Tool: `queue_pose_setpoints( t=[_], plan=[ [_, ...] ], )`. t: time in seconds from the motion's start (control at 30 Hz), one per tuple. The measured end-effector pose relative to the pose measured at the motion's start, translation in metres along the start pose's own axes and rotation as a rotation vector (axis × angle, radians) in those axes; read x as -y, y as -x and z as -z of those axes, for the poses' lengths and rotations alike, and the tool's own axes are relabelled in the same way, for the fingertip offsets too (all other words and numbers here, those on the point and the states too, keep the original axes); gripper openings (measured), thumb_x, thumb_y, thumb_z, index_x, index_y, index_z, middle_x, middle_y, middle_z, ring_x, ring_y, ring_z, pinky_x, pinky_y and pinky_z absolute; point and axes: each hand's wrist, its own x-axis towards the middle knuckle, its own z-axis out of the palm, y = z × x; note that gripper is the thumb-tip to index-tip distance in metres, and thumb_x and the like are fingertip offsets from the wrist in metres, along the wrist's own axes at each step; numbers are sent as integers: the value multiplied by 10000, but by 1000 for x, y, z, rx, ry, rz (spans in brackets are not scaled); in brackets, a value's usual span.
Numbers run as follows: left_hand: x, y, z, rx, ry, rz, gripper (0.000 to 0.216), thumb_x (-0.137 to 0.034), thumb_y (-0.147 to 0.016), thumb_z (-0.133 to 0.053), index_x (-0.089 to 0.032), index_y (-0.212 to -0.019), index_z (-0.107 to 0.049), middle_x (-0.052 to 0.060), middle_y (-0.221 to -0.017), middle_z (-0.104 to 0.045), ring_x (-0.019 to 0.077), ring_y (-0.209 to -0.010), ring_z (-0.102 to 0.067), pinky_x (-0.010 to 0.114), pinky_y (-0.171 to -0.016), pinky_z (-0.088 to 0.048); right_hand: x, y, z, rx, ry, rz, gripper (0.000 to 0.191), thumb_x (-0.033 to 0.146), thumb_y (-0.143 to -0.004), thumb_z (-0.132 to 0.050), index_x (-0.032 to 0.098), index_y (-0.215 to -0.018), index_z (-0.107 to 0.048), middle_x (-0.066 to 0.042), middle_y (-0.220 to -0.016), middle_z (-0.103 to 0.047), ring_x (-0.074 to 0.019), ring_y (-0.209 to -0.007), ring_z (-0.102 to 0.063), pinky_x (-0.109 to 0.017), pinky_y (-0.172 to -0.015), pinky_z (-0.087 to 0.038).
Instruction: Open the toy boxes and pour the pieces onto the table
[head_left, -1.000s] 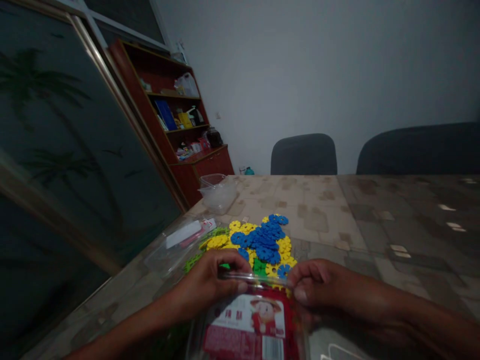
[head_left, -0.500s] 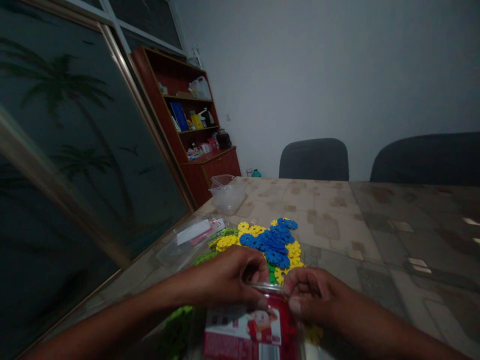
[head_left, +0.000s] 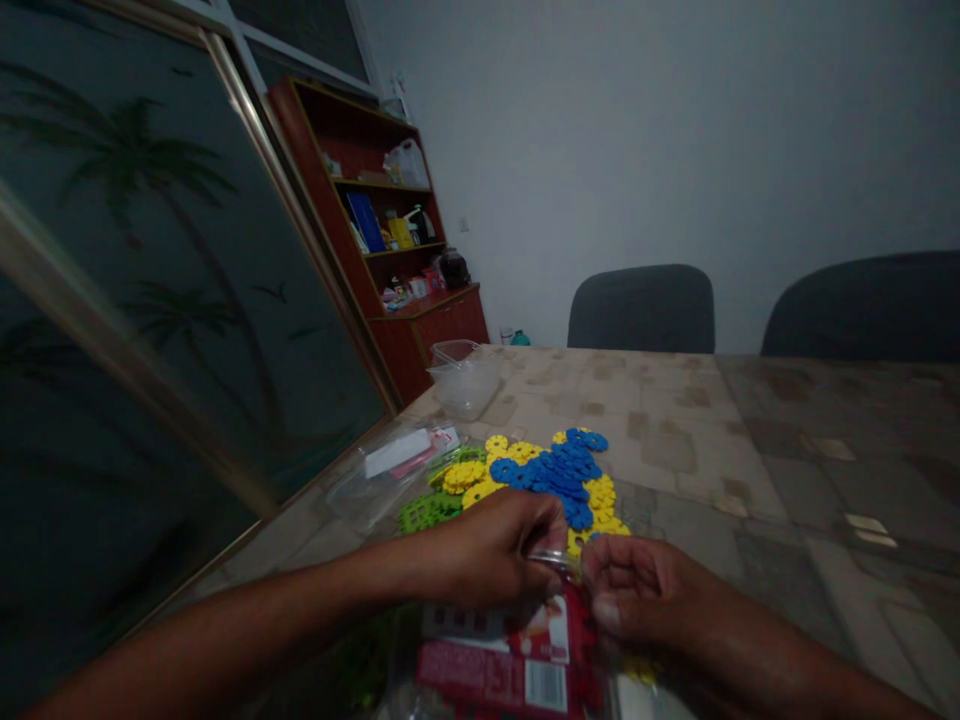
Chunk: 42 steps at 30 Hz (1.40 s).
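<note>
Clear packaging, clear tubs, heaped blue and yellow discs on the tabletop — left hand, grip pinching the far rim of the red-labelled box before the heap, right hand, grip pinching its far right corner.

Dim light fills the room. A beige-and-brown patchwork tablecloth spreads beneath the left hand and the right hand and runs on beyond both. Past its far edge, ahead and to the right of the right hand, two dark grey chair backs stand before a plain pale wall. Ahead and left of the left hand, a reddish-brown shelf cabinet stands beside a metal-framed glass partition bearing palm trees.
</note>
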Motion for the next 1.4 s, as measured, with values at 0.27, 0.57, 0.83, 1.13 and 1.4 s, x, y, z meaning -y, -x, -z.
queue_pose_setpoints(
  t=[0.27,0.57,0.83,1.13,1.4],
  plan=[
    [6,-13,14,262,222,99,313,-260,-613,-773,-156,-763,-519,-45,-614,-507,88,-515,-443,190,-431,-317,-7,0,2,-32,116,67,439,395,-648,-828,131,-881,-566,-53,-841,-592,-131,-744,-558,-228,-657,-418],
    [4,-19,10,163,231,108,319,-267,-602,-769,-154,-734,-501,-47,-587,-501,77,-481,-430,183,-415,-296,0,-1,-4,-8,-56,13,446,295,-645,-857,127,-928,-556,-33,-827,-598,-102,-720,-571,-221,-694,-425],
    [19,-29,14,133,183,28,375,-351,-656,-741,-181,-756,-422,-66,-591,-439,73,-476,-378,203,-413,-285,-32,0,4,20,-63,16,468,428,-705,-804,152,-830,-447,-23,-780,-585,-108,-669,-590,-266,-684,-462],
    [15,11,9,-270,-197,-264,259,-323,-864,-608,-206,-1082,-530,40,-1071,-566,178,-952,-522,324,-847,-430,-3,0,-16,-84,-111,1,459,451,-703,-798,154,-852,-482,-18,-790,-566,-101,-661,-563,-257,-702,-470],
    [49,65,-17,-470,-759,-558,415,-297,-905,-579,-246,-1295,-447,96,-1314,-539,237,-1203,-494,413,-999,-418,6,-17,-12,-172,-54,47,476,454,-707,-780,153,-886,-457,-18,-787,-550,-94,-658,-537,-244,-671,-461]
  ],
)
